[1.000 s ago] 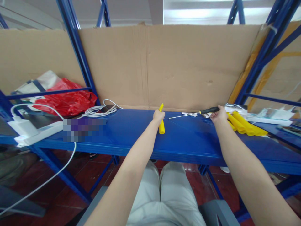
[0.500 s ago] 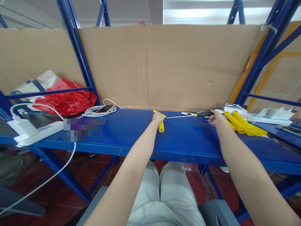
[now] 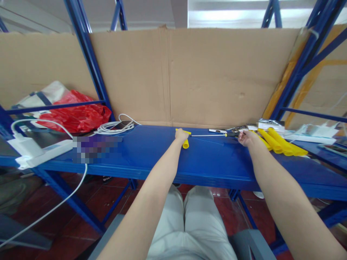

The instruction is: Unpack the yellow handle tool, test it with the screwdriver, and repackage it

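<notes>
Over the blue shelf top, my left hand (image 3: 181, 135) is closed around a yellow T-shaped plastic piece (image 3: 185, 144), a round tube end showing below the fingers. My right hand (image 3: 246, 138) has its fingers wrapped round the black handle of a long screwdriver (image 3: 208, 135). The thin metal shaft points left, nearly level, and its tip reaches the side of the yellow piece; whether it sits in a screw cannot be seen. Just right of my right hand lie several yellow tubes (image 3: 282, 142) in a row.
A tall cardboard panel (image 3: 206, 76) stands along the back of the blue shelf (image 3: 151, 159). At left are a white power strip (image 3: 51, 150), a coiled white cable (image 3: 114, 128) and a red plastic bag (image 3: 78, 113). Small packets (image 3: 271, 125) lie behind the tubes.
My right hand has dropped slightly and turned on the screwdriver handle, and the shaft lies a little more level. My left hand and the yellow piece have barely moved.
</notes>
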